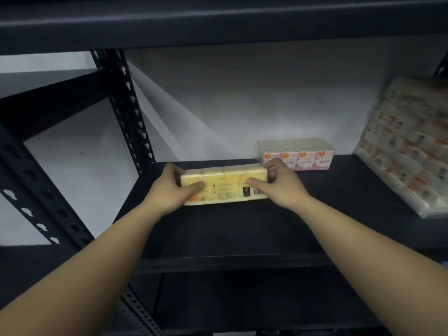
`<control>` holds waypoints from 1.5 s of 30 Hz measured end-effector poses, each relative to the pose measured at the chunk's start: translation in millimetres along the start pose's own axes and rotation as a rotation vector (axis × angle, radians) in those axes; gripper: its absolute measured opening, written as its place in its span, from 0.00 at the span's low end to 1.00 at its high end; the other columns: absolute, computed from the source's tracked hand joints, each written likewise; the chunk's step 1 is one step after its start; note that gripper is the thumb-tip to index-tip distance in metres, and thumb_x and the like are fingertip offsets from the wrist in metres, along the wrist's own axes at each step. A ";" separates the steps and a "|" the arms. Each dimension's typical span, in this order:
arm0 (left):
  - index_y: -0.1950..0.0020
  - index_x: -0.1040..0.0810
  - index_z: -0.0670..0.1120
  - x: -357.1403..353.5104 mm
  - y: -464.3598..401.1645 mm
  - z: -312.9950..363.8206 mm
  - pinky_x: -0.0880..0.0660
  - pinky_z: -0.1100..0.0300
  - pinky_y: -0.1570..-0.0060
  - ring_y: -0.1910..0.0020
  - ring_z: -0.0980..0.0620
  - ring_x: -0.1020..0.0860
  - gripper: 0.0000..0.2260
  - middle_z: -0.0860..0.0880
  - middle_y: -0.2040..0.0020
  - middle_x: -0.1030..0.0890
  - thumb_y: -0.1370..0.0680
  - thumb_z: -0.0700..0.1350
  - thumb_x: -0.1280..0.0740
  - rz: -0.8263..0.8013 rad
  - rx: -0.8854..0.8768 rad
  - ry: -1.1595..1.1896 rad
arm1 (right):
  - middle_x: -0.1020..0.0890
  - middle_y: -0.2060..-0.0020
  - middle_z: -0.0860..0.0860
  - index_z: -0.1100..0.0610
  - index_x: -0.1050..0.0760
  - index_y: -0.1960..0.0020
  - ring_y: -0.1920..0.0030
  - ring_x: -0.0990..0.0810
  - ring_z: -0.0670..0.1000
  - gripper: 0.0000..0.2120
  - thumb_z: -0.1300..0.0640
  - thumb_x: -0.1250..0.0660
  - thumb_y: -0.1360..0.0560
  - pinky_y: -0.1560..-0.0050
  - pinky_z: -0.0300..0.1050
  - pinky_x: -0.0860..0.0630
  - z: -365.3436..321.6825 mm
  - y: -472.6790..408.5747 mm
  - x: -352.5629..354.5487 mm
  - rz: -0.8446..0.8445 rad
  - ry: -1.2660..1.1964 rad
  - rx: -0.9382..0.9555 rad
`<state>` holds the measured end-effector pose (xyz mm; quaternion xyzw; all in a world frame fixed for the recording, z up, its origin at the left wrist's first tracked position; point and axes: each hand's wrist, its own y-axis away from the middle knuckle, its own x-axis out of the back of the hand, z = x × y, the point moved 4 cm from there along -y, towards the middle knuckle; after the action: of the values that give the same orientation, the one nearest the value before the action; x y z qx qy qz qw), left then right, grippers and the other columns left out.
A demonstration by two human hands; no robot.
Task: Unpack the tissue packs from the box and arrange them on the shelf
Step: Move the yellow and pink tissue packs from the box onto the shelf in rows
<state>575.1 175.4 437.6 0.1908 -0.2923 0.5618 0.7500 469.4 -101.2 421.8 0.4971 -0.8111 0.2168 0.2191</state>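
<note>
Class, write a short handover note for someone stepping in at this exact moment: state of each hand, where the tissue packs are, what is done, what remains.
Left hand: gripping the left end of the yellow tissue pack.
Right hand: gripping its right end.
The yellow pack lies flat on the dark shelf, label side up.
Done: a pink tissue pack stands at the back of the shelf; a large wrapped bundle leans at the right.
Left: let go of the yellow pack once it is lined up, then fetch more packs. The box is out of view.

One head-worn view — close, facing forward and slightly down into the dark shelf (339, 202) bay.
</note>
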 end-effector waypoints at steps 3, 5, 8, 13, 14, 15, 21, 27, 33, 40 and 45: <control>0.43 0.27 0.49 -3.3 3.3 -4.2 0.19 0.51 0.52 0.52 0.50 0.17 0.21 0.50 0.49 0.17 0.23 0.65 0.30 0.046 0.024 0.089 | 0.21 0.51 0.45 0.53 0.27 0.42 0.53 0.22 0.42 0.22 0.37 0.28 0.24 0.61 0.38 0.29 4.9 9.6 -0.7 0.074 -0.047 -0.060; 0.40 0.27 0.48 -4.4 3.5 -8.6 0.19 0.49 0.49 0.50 0.49 0.17 0.22 0.49 0.47 0.17 0.22 0.64 0.31 0.052 0.042 0.110 | 0.20 0.52 0.45 0.54 0.26 0.42 0.54 0.22 0.41 0.22 0.37 0.29 0.23 0.62 0.38 0.29 7.6 12.2 -2.2 0.108 -0.080 -0.094; 0.31 0.24 0.46 -4.2 1.7 -10.5 0.20 0.51 0.42 0.45 0.51 0.17 0.25 0.50 0.41 0.16 0.20 0.61 0.30 0.011 0.047 0.087 | 0.18 0.53 0.42 0.52 0.23 0.39 0.55 0.19 0.40 0.18 0.42 0.28 0.22 0.61 0.36 0.26 8.6 10.2 -4.6 0.064 -0.176 -0.109; 0.34 0.21 0.48 0.5 -0.7 -3.4 0.21 0.60 0.49 0.48 0.56 0.18 0.18 0.55 0.45 0.17 0.22 0.51 0.25 0.034 -0.054 0.154 | 0.17 0.46 0.44 0.52 0.24 0.35 0.47 0.17 0.45 0.22 0.48 0.23 0.25 0.48 0.44 0.19 3.0 3.5 -3.3 0.037 -0.188 -0.045; 0.33 0.22 0.48 0.8 -1.8 -4.3 0.21 0.57 0.47 0.47 0.56 0.18 0.20 0.54 0.45 0.17 0.23 0.50 0.24 0.045 -0.068 0.139 | 0.18 0.46 0.43 0.52 0.25 0.36 0.47 0.18 0.45 0.22 0.50 0.22 0.26 0.47 0.46 0.18 3.4 2.3 -3.4 0.039 -0.181 -0.038; 0.33 0.23 0.48 0.7 -2.3 -5.0 0.20 0.55 0.45 0.46 0.56 0.19 0.22 0.54 0.44 0.18 0.24 0.49 0.23 0.051 -0.080 0.131 | 0.19 0.46 0.43 0.52 0.26 0.36 0.47 0.18 0.45 0.23 0.52 0.21 0.26 0.47 0.46 0.18 3.2 1.8 -3.1 0.039 -0.180 -0.033; 0.41 0.23 0.48 -5.4 3.0 -18.8 0.17 0.56 0.45 0.47 0.59 0.17 0.21 0.54 0.46 0.17 0.30 0.41 0.18 0.021 -0.130 0.192 | 0.20 0.48 0.44 0.52 0.26 0.42 0.46 0.21 0.43 0.22 0.57 0.18 0.30 0.54 0.36 0.25 15.3 7.2 -3.2 0.072 -0.125 0.032; 0.32 0.26 0.52 -11.8 3.6 -0.9 0.26 0.51 0.36 0.38 0.52 0.24 0.33 0.52 0.36 0.24 0.32 0.58 0.19 0.095 -0.351 -0.168 | 0.20 0.43 0.41 0.48 0.26 0.37 0.41 0.22 0.42 0.30 0.45 0.16 0.33 0.46 0.36 0.26 25.6 11.5 0.3 0.045 -0.101 0.051; 0.19 0.35 0.58 -57.8 1.7 55.6 0.46 0.41 0.20 0.21 0.45 0.36 0.35 0.50 0.19 0.33 0.24 0.67 0.31 0.016 -0.585 -0.628 | 0.27 0.27 0.49 0.49 0.32 0.23 0.27 0.30 0.51 0.52 0.25 0.23 0.39 0.32 0.50 0.29 51.5 14.4 25.9 -0.013 0.240 -0.037; 0.20 0.34 0.60 -83.3 -28.1 57.3 0.45 0.43 0.20 0.22 0.44 0.34 0.27 0.47 0.19 0.34 0.19 0.58 0.32 -0.059 -0.487 -0.618 | 0.41 0.17 0.51 0.46 0.38 0.18 0.18 0.44 0.55 0.56 0.15 0.39 0.37 0.18 0.59 0.47 69.2 9.3 32.8 -0.161 0.618 -0.050; 0.20 0.34 0.60 -85.4 -62.3 65.7 0.50 0.42 0.19 0.23 0.44 0.32 0.27 0.46 0.21 0.34 0.18 0.58 0.32 -0.080 -0.420 -0.630 | 0.44 0.16 0.51 0.45 0.40 0.17 0.17 0.48 0.54 0.58 0.13 0.43 0.38 0.18 0.59 0.52 75.0 4.1 29.9 -0.170 0.633 -0.040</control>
<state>602.9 54.2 434.2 0.2075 -0.6095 0.3737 0.6677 443.0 -163.5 377.6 0.4667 -0.6622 0.3257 0.4874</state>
